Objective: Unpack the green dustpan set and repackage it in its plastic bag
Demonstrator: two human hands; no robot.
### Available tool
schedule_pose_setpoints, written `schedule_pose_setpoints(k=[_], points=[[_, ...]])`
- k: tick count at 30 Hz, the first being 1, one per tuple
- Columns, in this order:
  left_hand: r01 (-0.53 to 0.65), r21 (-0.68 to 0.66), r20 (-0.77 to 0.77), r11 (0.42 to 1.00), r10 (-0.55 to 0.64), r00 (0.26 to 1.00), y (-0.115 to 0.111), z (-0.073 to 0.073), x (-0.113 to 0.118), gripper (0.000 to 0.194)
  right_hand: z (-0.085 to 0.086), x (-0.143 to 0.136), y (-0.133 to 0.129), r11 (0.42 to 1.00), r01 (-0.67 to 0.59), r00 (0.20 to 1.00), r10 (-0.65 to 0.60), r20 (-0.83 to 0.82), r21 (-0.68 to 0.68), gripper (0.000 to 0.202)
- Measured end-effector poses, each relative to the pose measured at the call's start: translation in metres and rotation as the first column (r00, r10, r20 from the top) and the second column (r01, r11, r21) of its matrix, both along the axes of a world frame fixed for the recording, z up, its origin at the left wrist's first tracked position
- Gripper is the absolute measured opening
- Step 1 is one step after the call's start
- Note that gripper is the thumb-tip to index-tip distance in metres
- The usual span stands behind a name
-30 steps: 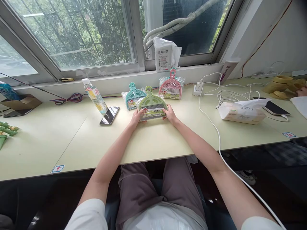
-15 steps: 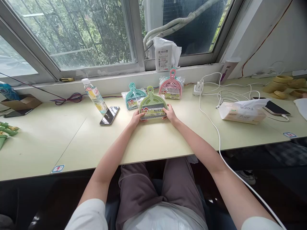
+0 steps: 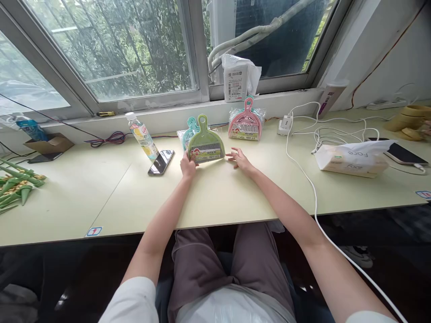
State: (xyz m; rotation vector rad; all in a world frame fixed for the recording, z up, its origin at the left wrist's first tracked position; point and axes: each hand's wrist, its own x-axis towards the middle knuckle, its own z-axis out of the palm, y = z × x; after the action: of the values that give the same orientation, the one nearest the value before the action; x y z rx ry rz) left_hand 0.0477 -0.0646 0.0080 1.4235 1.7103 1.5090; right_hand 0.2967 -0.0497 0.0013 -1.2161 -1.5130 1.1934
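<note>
My left hand grips the lower left corner of a green mini dustpan and brush set and holds it tilted up off the table, handle upward. My right hand rests open on the table just right of the set, fingers spread, not touching it. A teal dustpan set in plastic wrap lies right behind the green one, mostly hidden. A pink dustpan set in wrap lies further back right, near the window sill.
A water bottle and a dark phone lie left of my left hand. White cables and a tissue pack lie to the right. A white packet stands on the sill. Green items lie far left.
My right hand let go of the green set and opened on the table. My left hand lifted the set and moved it left, over the teal one. The view shifted slightly.
</note>
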Motion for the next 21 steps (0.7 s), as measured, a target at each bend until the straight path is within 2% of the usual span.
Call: schedule_pose_setpoints(k=[4,8,12,15,18,21], points=[[-0.17,-0.045,-0.127,0.984,0.163,0.978,0.005,-0.001,-0.013,0.04,0.003,-0.001,-0.004,1.0,-0.026,0.999,0.026,0.04,-0.001,0.042],[-0.316,-0.112,-0.319,0.942,0.267,0.909,0.019,0.002,-0.031,0.036,0.006,-0.002,-0.008,0.999,-0.052,0.993,0.051,0.106,0.012,0.038],[-0.315,-0.156,-0.474,0.936,0.209,0.855,0.036,0.008,-0.045,0.031,0.008,-0.003,-0.011,0.997,-0.064,0.984,0.057,0.17,0.037,0.035],[-0.277,-0.128,-0.577,0.952,0.156,0.802,0.047,0.01,-0.049,0.027,0.008,-0.003,-0.012,0.994,-0.086,0.97,0.069,0.233,0.066,0.034],[-0.228,-0.059,-0.612,0.972,0.145,0.778,0.054,0.008,-0.046,0.024,0.007,-0.004,-0.012,0.989,-0.097,0.947,0.057,0.317,0.111,0.033],[-0.236,0.02,-0.589,0.972,0.202,0.783,0.052,0.004,-0.037,0.025,0.006,-0.003,-0.012,0.981,-0.119,0.926,0.055,0.373,0.15,0.033]])
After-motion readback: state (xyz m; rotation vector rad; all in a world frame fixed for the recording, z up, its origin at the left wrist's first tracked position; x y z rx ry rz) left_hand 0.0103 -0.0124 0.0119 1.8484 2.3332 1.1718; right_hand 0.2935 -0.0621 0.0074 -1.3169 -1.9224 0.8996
